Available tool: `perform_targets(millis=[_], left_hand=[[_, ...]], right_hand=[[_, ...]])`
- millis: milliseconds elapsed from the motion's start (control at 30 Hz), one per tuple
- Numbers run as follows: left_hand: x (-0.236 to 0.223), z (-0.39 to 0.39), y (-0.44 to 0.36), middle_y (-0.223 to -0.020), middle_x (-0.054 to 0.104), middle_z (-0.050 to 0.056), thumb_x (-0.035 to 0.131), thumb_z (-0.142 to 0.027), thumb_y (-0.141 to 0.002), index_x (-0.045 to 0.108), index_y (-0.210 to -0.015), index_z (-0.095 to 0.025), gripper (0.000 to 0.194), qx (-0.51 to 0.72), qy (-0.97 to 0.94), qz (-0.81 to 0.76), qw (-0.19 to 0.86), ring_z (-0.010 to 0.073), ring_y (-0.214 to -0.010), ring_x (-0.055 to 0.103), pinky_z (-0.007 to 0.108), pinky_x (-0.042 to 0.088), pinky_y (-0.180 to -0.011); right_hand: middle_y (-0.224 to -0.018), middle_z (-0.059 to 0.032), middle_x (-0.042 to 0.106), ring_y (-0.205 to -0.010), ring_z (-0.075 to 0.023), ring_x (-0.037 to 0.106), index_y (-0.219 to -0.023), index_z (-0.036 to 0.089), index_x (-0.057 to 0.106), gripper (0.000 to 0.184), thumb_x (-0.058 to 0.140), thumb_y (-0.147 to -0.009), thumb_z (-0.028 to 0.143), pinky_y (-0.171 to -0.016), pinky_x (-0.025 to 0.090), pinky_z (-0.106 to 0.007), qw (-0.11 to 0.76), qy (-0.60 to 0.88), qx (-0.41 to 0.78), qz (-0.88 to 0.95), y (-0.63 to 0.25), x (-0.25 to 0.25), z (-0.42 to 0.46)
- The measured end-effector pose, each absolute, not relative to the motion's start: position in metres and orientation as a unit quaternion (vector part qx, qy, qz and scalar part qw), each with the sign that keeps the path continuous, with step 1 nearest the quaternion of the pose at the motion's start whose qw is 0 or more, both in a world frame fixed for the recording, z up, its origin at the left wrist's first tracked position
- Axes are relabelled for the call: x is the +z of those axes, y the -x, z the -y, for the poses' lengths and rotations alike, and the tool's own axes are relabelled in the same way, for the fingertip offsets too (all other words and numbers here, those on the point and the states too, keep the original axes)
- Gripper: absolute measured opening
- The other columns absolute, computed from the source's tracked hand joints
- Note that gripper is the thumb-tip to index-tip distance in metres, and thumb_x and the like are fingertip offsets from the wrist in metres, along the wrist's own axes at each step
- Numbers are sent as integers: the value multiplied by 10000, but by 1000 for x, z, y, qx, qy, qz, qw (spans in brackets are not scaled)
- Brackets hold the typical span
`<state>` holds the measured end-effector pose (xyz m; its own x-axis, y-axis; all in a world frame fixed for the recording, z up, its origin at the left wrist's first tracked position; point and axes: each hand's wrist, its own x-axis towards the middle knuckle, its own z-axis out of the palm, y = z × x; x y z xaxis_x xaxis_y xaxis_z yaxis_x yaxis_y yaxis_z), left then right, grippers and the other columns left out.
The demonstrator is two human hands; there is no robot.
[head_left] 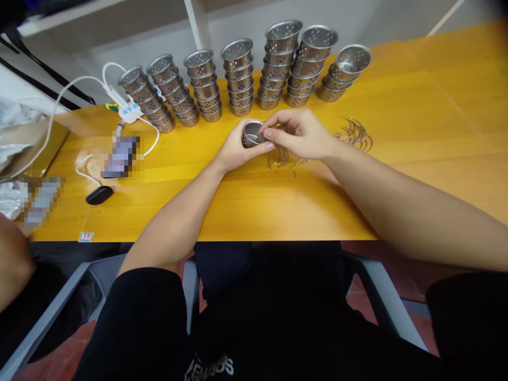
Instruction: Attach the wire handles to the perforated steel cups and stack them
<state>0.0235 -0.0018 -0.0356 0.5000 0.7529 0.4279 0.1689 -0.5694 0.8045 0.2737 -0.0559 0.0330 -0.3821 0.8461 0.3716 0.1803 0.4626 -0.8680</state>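
My left hand (235,149) is wrapped around a small perforated metal cup (250,138), its open top facing up toward me. The thumb and fingers of my right hand (296,132) pinch together at the right side of the cup's rim; what lies between them is too small to make out. Under and beside my right hand, thin curved metal wires (281,159) lie on the wooden table (254,206). A second bunch of curved wires (356,133) rests to the right, just beyond my right wrist.
Several stacks of perforated cups (240,79) stand along the back, the shortest stack (345,71) at the right. Toward the left are a phone (121,156), a black oval object (99,195), a white power strip (130,112) and cables. Another person's arm (14,262) shows at the left edge.
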Motion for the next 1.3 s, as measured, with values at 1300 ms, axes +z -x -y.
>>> perform_targets(millis=[1300], left_hand=[[-48,-9,-24,-1573,783,150,1034,-1082,-785,635,-1638,-227,1271,406,-806,-237,359,388,-1509,820,654,633,-1418]], right_hand=[[-907,-54,816,-791,-280,656,-1052,355,782,932,1047,-688,1171,-770,626,-540,411,355,409,733,-276,47,64]])
